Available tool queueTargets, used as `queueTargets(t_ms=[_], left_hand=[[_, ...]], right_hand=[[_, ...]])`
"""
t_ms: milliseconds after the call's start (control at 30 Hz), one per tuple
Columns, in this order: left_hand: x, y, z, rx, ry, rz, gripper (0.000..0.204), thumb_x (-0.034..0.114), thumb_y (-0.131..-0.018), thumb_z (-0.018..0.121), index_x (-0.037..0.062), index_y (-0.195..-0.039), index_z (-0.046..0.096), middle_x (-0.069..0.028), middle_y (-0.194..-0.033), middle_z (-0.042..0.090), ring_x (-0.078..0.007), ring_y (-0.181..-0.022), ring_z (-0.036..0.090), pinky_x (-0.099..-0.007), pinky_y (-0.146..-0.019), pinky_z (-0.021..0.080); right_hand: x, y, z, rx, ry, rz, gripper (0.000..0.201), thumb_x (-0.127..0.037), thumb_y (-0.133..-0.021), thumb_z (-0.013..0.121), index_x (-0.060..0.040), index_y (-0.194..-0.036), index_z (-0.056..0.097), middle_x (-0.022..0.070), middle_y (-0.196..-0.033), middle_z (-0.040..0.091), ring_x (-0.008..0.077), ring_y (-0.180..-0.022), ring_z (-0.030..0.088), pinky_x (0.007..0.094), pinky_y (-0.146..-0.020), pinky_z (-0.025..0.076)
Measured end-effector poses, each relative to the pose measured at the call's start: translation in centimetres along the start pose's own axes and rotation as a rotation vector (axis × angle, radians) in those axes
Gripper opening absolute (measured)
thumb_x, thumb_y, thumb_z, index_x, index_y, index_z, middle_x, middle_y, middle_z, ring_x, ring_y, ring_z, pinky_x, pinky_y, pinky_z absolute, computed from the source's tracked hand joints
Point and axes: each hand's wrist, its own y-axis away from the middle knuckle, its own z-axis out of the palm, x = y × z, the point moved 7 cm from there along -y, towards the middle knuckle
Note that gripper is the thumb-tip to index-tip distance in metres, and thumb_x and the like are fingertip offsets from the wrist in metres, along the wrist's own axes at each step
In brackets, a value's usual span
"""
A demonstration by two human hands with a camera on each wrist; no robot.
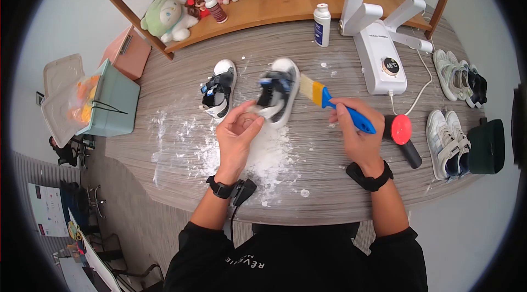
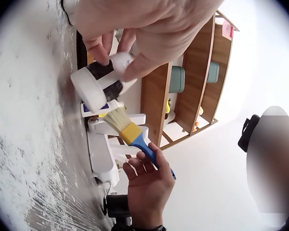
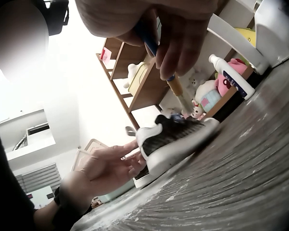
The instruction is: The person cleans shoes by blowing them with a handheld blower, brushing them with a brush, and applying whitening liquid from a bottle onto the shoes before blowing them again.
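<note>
My left hand (image 1: 237,137) pinches the heel of a small black-and-white shoe (image 1: 279,94), which is slightly blurred in the head view. In the right wrist view this shoe (image 3: 176,144) is tilted just over the tabletop, left fingers at its heel. My right hand (image 1: 362,133) grips the blue handle of a brush (image 1: 315,91); its pale bristles are beside the shoe's right side. The left wrist view has the bristles of the brush (image 2: 131,133) close to the shoe's white sole (image 2: 89,89). A matching shoe (image 1: 218,91) stands to the left on the table.
White powder (image 1: 269,155) covers the table below the shoes. A white bottle (image 1: 322,26) and a white device (image 1: 381,61) stand behind. On the right are a red-and-black tool (image 1: 402,130), white shoes (image 1: 443,138) and a dark green case (image 1: 487,146). A black clip-like object (image 1: 245,190) lies near the left wrist.
</note>
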Motion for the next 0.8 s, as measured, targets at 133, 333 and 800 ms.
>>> queueTargets(t_ms=[133,333,800], left_hand=[[1.1,-0.5,-0.3,-0.041,-0.007,0.088,0.042,-0.009,-0.090,0.069,-0.0040,-0.131,0.063,-0.0125,-0.126,0.067,-0.0144,-0.101,0.067,-0.0256,-0.088,0.053],[6.8,-1.8,-8.2,0.240,-0.394,0.316,0.037,-0.004,-0.090,0.074,-0.0029,-0.126,0.066,-0.0083,-0.107,0.070,-0.0104,-0.090,0.066,-0.0230,-0.081,0.052],[3.1,-4.3,-9.3,0.303,-0.991,0.142,0.082,0.035,-0.074,0.092,-0.0085,-0.134,0.059,-0.0179,-0.114,0.071,-0.0211,-0.097,0.065,-0.0357,-0.079,0.054]], right_hand=[[-0.2,-0.4,-0.2,0.022,-0.021,0.036,0.012,-0.003,-0.095,0.067,0.0020,-0.104,0.074,0.0110,-0.084,0.072,0.0146,-0.070,0.071,0.0253,-0.063,0.052],[-1.4,0.0,-0.6,-0.002,-0.059,-0.096,0.012,0.001,-0.093,0.067,0.0024,-0.104,0.074,0.0121,-0.084,0.072,0.0158,-0.065,0.067,0.0259,-0.061,0.049],[-0.8,2.0,4.7,-0.555,0.151,-0.104,0.017,-0.011,-0.092,0.072,-0.0082,-0.109,0.074,0.0109,-0.095,0.071,0.0324,-0.078,0.068,0.0389,-0.065,0.053]])
